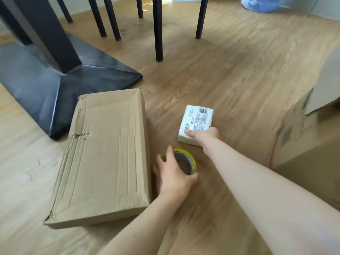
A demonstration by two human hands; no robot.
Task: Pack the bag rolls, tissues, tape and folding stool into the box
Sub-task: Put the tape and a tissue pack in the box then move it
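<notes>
A yellow tape roll [185,159] lies flat on the wooden floor, and my left hand [174,175] is closed around its near rim. A white tissue pack [196,120] with a printed label lies just beyond it; my right hand [204,136] grips its near edge, thumb on top. A flat, creased cardboard package [106,155] lies to the left of the tape. At the right edge stands an open cardboard box [309,144] with a raised flap. No bag rolls are in view.
A black table base [55,83] sits at the back left, close to the flat package. Dark chair legs [158,34] stand further back. A blue plastic bag [261,4] lies at the top right. Bare wooden floor [230,70] lies beyond the tissue pack.
</notes>
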